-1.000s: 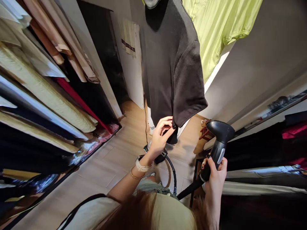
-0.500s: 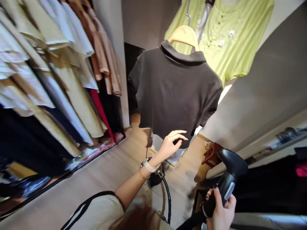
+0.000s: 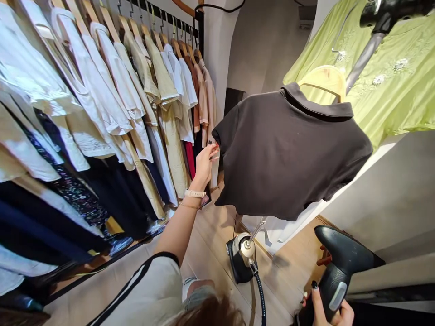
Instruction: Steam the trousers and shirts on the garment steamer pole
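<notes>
A dark grey collared short-sleeved shirt hangs on a pale wooden hanger, its back towards me. My left hand, wearing a light watch band, is at the cuff of the shirt's left-side sleeve, fingers curled and pinched at its edge. At lower right, my right hand is wrapped round the handle of a black garment steamer head, which is apart from the shirt. Part of that hand is cut off by the frame. The steamer's base stands on the floor below, with a ribbed hose running from it.
A rack packed with hanging clothes lines the left side. Behind the shirt hangs a lime-green blouse, partly covered by the steamer's pole. A small reddish-brown stool shows behind the steamer head.
My left hand has gone from the shirt's lower hem up and left to the sleeve, its fingers closing there. The view has turned left. The steamer head stays in my right hand.
</notes>
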`<state>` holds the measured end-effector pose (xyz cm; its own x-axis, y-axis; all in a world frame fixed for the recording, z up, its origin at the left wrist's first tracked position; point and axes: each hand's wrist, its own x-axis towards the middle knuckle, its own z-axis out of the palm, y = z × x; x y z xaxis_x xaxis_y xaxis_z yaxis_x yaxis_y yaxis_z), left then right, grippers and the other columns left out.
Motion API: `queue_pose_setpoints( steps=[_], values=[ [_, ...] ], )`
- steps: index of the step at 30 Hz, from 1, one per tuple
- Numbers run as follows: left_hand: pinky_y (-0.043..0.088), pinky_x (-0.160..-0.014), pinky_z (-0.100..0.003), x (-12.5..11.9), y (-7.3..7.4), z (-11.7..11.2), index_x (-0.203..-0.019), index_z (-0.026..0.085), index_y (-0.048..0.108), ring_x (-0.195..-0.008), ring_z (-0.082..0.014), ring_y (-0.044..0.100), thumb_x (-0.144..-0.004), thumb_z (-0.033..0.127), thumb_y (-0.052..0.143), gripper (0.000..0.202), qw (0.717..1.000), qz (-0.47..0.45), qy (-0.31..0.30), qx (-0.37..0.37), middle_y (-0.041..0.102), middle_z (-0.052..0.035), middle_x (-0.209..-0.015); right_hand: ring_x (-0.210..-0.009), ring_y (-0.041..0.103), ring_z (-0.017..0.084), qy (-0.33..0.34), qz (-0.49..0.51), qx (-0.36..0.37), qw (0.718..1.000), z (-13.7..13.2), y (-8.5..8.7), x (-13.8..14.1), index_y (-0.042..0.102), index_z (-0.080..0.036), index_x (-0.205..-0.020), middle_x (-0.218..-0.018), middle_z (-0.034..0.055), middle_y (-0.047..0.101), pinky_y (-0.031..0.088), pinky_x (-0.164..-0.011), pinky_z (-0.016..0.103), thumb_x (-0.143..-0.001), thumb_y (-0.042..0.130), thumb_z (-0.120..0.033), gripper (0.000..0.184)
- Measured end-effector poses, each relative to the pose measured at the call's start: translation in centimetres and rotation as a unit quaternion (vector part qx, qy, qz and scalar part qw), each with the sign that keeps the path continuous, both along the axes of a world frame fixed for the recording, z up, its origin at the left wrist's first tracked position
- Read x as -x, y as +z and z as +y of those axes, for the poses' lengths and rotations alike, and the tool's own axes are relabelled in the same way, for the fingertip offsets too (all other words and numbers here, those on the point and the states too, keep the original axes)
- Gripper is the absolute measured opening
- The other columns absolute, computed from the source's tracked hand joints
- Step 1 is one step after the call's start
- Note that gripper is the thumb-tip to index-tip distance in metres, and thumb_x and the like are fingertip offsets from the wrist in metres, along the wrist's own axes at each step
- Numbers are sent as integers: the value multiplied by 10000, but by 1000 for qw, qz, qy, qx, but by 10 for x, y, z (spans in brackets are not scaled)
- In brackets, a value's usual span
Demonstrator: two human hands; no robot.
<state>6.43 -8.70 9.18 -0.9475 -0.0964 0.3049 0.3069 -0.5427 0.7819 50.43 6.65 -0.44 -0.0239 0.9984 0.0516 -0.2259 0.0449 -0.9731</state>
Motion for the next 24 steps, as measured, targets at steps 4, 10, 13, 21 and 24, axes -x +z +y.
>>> queue_pose_setpoints(
  steps=[4, 10, 13, 21, 24],
  values=[
    [485, -701, -201, 25, 24, -6, -819, 187, 714, -746, -104, 622, -680, 381, 909, 308, 994, 54, -88, -47, 676, -2, -805, -432, 647, 178, -9, 14, -10, 1000, -35, -5, 49, 559, -260, -1037, -657, -63, 722, 582, -421, 270, -503, 1022, -358, 714],
    [572, -866, -294, 35, 27, -35, -966, 226, 734, -949, -174, 709, -766, 370, 854, 275, 958, 81, -262, -89, 743, -50, -1020, -551, 682, 159, -60, -29, -57, 996, -95, -10, 116, 590, -233, -1013, -773, -21, 744, 595, -515, 249, -508, 1000, -419, 677],
    [590, -886, -314, 40, 25, -49, -1089, 254, 753, -977, -188, 714, -744, 356, 881, 382, 941, 98, -318, -66, 739, -62, -1124, -638, 694, 144, -60, -67, -67, 994, -129, 3, 148, 583, -221, -1062, -835, -16, 732, 589, -588, 229, -577, 971, -442, 659],
    [587, -947, -329, 41, 11, -48, -1439, 325, 569, -1002, -197, 715, -749, 433, 915, 779, 942, 162, -292, 13, 722, -46, -1130, -661, 666, 161, -63, -126, -123, 982, -194, 45, 206, 535, -231, -1092, -838, -19, 673, 567, -615, 281, -659, 927, -438, 619],
    [585, -879, -309, 39, 5, -42, -1501, 317, 517, -912, -185, 702, -797, 431, 880, 801, 937, 166, -303, 45, 731, -39, -1023, -675, 660, 160, -58, -143, -152, 976, -201, 56, 220, 528, -233, -1078, -833, -27, 661, 570, -637, 294, -679, 903, -410, 575]
  ],
)
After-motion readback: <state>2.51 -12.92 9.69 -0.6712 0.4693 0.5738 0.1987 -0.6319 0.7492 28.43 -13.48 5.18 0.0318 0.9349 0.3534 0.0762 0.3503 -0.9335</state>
